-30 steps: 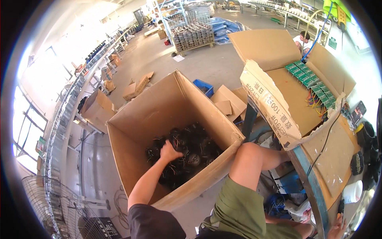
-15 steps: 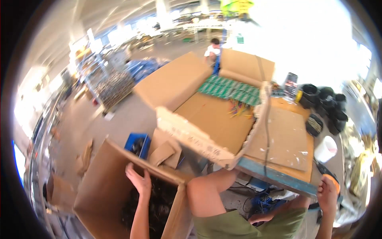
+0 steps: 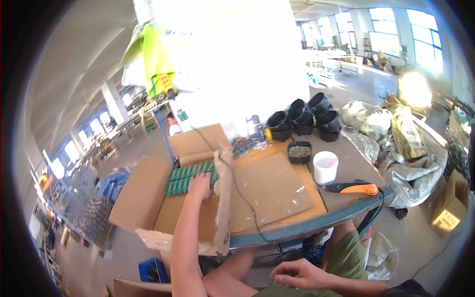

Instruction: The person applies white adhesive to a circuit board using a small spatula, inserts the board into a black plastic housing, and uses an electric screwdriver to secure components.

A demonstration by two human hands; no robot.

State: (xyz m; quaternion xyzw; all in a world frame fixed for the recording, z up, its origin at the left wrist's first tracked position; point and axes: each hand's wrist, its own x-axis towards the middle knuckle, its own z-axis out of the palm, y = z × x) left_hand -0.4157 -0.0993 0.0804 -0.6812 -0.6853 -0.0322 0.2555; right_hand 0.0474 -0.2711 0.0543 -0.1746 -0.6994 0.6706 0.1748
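Observation:
My left hand (image 3: pixel 199 186) reaches into an open cardboard box (image 3: pixel 133 193), at the near edge of the rows of green circuit boards (image 3: pixel 180 181). Its fingers curl downward over the spot, and what they hold is hidden beneath them. Close to my lap, my right hand (image 3: pixel 297 274) hovers with loosely bent, parted fingers and nothing visible in it. A corded hand tool with an orange handle (image 3: pixel 358 189) and a black front lies on the bench's right part, beside a white plastic tub (image 3: pixel 325 167).
Several black pots (image 3: pixel 302 116) stand behind a black dish of small pieces (image 3: pixel 299 152). A flat cardboard sheet (image 3: pixel 269 193) covers the bench middle, with a dark cable across it. Below left is a blue bin (image 3: pixel 152 270); sacks (image 3: pixel 405 168) lie at right.
My left hand has gone from the lower carton of dark parts to the circuit boards. My right hand has let go of the orange tool and moved to my lap. The view has swung right.

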